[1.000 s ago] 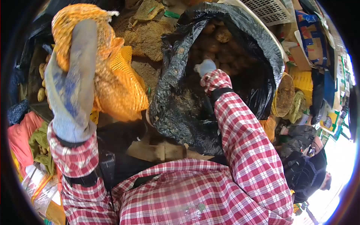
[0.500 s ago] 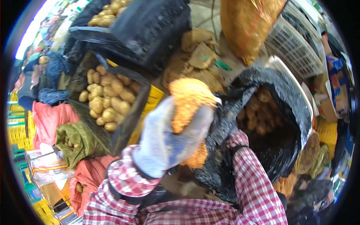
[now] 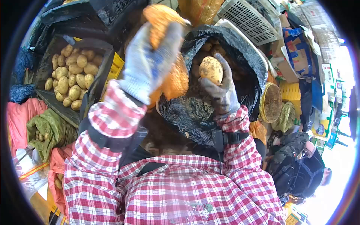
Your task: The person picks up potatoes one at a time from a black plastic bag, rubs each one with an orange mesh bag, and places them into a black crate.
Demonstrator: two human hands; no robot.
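Observation:
My left hand, in a worn grey-blue glove, is closed around the bunched top of an orange mesh bag. The bag hangs down beside a container lined with black plastic. Over the container's opening, my right hand, also gloved, grips a single large potato with dark specks, between thumb and fingers. More potatoes lie in shadow inside the black liner, partly hidden by the right hand.
To the left stands a lined crate heaped with potatoes. Green and red sacks lie below it. A grey plastic basket and an orange sack are at the back. A person in dark clothes is at the right.
My right hand has come up from the black liner and now holds a potato. The left hand still grips the mesh bag, now higher and further left in view; the camera view has shifted.

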